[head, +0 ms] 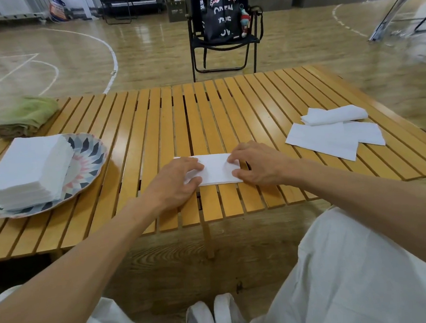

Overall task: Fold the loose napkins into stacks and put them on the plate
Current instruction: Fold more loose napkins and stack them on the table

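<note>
Pressing a folded napkin (216, 170) flat on the desk (152, 120), one hand at each end. Left of the left hand (176, 183): plate (93, 155) carrying a tall folded stack (26, 168). Left hand's fingers and thumb lie over the napkin's left end; right hand (255, 164) likewise on the right end, and whether either pinches I cannot tell. Right of the right hand: loose napkins (332, 133). Judgement: tissue is light, limp, tears easily, so crease gently and lift by the folded edge.
</note>
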